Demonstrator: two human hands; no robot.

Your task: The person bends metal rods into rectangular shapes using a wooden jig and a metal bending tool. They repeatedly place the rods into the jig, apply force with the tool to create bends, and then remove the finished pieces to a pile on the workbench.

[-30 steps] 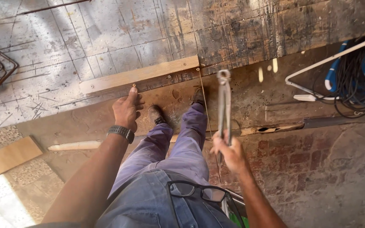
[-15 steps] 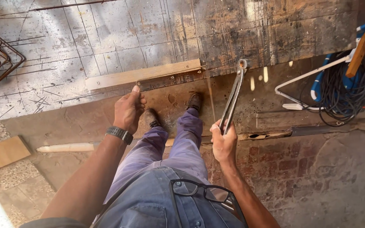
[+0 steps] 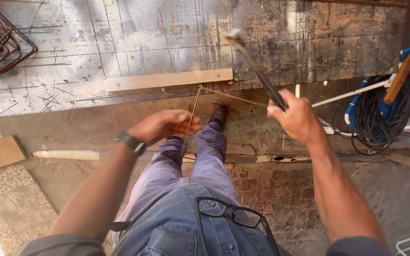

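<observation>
While the right hand [image 3: 296, 117] has raised its pincers [image 3: 257, 68], the left hand [image 3: 164, 125] now pinches wire [image 3: 193, 110].

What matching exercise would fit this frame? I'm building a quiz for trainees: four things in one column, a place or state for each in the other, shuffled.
Things:
1. wooden batten
2. black cable coil
3. eyeglasses
4. long metal tool

Places or states:
A. hung at the shirt front
B. gripped in the right hand, raised over the board
C. lying flat along the near edge of the marked board
D. heaped at the far right, beside a blue thing

Pairs: 1-C, 2-D, 3-A, 4-B
</observation>
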